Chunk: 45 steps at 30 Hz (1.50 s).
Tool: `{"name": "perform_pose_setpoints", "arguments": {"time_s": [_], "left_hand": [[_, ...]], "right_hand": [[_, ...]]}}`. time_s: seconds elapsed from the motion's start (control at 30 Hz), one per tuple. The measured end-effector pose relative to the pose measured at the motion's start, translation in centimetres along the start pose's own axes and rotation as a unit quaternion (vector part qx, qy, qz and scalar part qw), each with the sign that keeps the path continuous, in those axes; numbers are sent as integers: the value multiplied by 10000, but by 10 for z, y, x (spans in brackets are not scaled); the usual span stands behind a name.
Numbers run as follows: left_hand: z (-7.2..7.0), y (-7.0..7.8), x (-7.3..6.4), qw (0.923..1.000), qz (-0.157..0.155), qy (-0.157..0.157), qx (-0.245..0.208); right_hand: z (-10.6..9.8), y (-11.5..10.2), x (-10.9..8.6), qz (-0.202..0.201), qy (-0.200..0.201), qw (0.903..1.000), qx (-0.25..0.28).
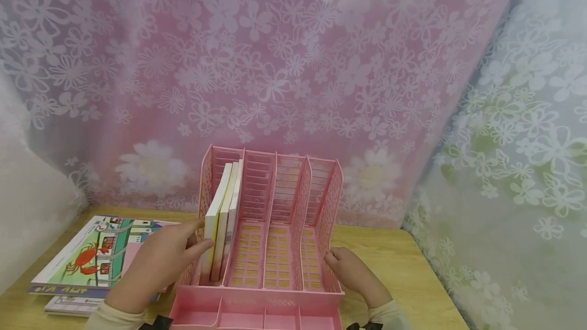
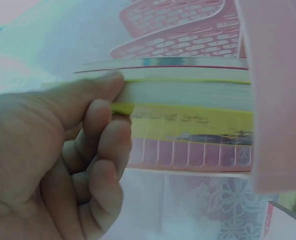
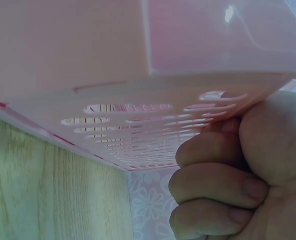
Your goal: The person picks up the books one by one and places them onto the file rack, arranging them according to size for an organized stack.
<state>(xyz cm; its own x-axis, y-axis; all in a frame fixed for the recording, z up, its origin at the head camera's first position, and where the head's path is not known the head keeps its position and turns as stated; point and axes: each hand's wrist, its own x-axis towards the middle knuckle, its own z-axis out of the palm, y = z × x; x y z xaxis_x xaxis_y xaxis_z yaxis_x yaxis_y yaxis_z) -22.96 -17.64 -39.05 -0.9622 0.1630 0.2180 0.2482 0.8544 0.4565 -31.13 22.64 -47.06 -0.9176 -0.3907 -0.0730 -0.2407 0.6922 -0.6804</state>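
Observation:
A pink plastic desk file organizer (image 1: 261,295) stands upright on the table, with perforated dividers and low compartments along its front. Several books lean together in its leftmost slot. My left hand (image 1: 162,256) pinches the outermost one, a thick book with a yellow cover (image 2: 187,122), between thumb and fingers at its near edge. In the left wrist view the thumb (image 2: 105,86) lies over the pale page edges. At the organizer's right side, my right hand (image 1: 353,271) grips the edge of the perforated side wall (image 3: 152,135), fingers curled along its outer face.
A stack of picture books (image 1: 87,269), the top one showing a red crab, lies left of the organizer. Behind the wooden table (image 1: 390,253) hangs a pink floral curtain (image 1: 275,65). A pale floral curtain (image 1: 518,192) runs along the right side.

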Motion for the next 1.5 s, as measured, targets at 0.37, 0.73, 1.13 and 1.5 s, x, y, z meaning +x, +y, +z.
{"name": "perform_pose_setpoints", "arguments": {"time_s": [0.37, 0.73, 1.13, 1.5], "left_hand": [[10, 0, 6, 9984, -309, 471, 1], [21, -1, 16, 9919, -758, 613, -816], [21, 2, 11, 9903, -785, 616, -968], [23, 5, 8, 9882, -746, 1296, -335]], "right_hand": [[1, -1, 0, -23, 41, 10000, 28], [-1, -3, -3, -31, 113, 9996, 240], [1, -4, -3, 8, 120, 9998, 143], [1, -3, -3, -73, 49, 9997, 221]]}}
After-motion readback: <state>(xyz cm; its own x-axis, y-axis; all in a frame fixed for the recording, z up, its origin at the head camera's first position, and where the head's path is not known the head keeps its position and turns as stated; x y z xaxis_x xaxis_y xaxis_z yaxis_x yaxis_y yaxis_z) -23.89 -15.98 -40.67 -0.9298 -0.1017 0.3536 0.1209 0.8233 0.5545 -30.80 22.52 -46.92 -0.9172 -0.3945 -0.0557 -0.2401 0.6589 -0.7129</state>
